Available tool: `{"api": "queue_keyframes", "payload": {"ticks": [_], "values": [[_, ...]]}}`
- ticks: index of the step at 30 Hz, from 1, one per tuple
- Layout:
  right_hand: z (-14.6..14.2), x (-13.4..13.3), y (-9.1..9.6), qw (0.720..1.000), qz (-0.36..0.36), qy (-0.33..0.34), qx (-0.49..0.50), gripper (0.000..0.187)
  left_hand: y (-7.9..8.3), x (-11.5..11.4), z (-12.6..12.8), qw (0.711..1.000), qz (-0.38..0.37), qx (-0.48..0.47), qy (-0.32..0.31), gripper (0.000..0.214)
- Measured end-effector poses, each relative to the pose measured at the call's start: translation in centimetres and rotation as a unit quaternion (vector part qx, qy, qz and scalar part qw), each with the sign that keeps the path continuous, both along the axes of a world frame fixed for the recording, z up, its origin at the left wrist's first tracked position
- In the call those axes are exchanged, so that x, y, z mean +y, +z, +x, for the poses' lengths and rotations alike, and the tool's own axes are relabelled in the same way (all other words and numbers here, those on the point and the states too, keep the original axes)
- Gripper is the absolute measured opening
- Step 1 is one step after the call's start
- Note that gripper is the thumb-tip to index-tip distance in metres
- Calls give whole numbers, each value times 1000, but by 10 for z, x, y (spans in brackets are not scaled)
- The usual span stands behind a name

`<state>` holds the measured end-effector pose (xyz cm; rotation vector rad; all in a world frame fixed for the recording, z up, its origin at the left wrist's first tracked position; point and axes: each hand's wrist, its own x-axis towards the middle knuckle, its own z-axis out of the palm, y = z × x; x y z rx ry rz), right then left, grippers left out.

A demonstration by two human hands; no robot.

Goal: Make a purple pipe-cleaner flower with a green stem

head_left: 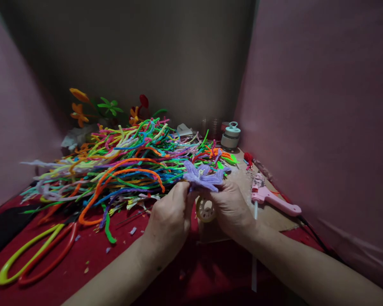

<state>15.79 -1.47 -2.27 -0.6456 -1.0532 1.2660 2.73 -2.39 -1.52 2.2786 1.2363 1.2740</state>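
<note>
The left hand (170, 212) and right hand (234, 208) pinch the flower (202, 175) between them, closed at its underside. A light, even hold there should best spare its shape. The roll (201, 213) shows just below the grip, the glue gun (271, 199) rightward. No writing is legible.

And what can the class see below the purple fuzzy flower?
The left hand and right hand pinch the purple fuzzy flower at its base; between them, lower in the picture, shows a pale yellow ring-shaped roll. The hands cover the flower's underside.
</note>
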Motion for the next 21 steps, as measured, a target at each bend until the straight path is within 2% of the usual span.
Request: {"api": "queue_keyframes", "payload": {"ticks": [3,5,9,12,15,17,21], "values": [[1,-1,0,1000,11,-13,-20,16,0,2,-2,999,27,22,-8,10],[1,-1,0,998,34,-21,-43,18,3,3,-3,1000,22,-4,-17,12],[3,-3,1,997,54,-2,-60,20,13,0,-2,990,-100,-95,-33,13],[6,-2,2,997,42,17,-68,18,17,-2,-3,967,-195,-154,-49,14],[9,-1,6,996,33,35,-81,17,16,-1,-4,947,-250,-191,-63,19],[12,0,9,993,29,48,-104,14,16,0,-5,947,-251,-189,-59,20],[15,3,11,991,8,91,-102,12,20,0,-7,972,-189,-133,-34,15]]}}
